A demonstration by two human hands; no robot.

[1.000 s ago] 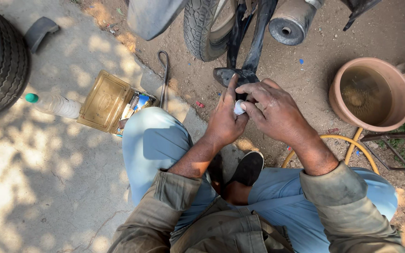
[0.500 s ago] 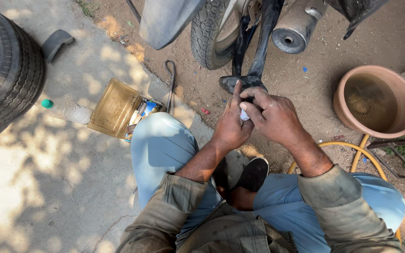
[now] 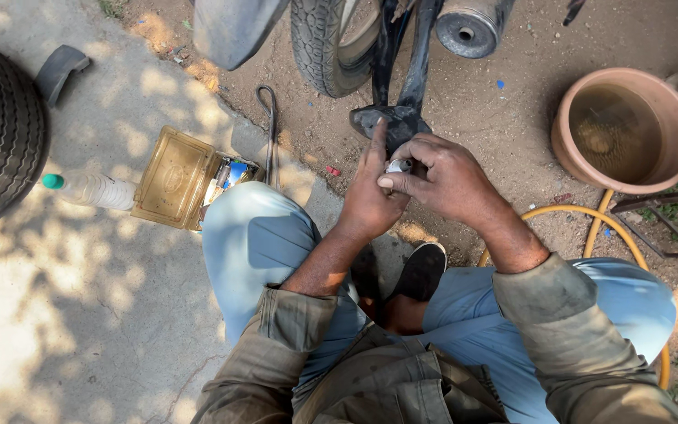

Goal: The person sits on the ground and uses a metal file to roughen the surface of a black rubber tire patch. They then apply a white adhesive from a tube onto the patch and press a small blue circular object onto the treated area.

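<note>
Two hands meet over small white tube-like piece, just below black metal stand foot of parked motorcycle. From my remote view: right hand pinches piece between thumb and curled fingers; left hand presses against it from left, fingers extended upward, nearly flat. Piece mostly hidden, long axis unclear. Right hand has firmer hold. Left of stand foot: open yellow plastic box. Right of it: terracotta clay pot, yellow hose.
</note>
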